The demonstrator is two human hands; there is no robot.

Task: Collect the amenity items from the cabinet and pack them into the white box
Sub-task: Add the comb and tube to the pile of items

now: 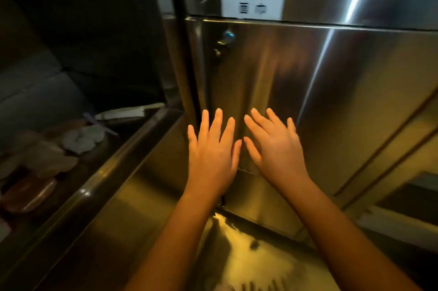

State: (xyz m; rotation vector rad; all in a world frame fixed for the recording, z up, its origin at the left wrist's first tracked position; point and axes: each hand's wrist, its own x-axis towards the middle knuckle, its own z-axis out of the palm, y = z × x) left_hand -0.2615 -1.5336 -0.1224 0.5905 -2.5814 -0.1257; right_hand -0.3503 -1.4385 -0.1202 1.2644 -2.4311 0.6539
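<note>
The left hand and the right hand were spread wide in front of the shiny steel cabinet door. Its left edge ran beside the left little finger. A small round blue knob sat well above the fingertips.

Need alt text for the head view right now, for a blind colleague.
The left hand and right hand are spread open side by side before a closed stainless steel cabinet door, below its blue knob. A white label sits above the door.

Glossy brushed steel cabinet door, matt white paper label
</note>
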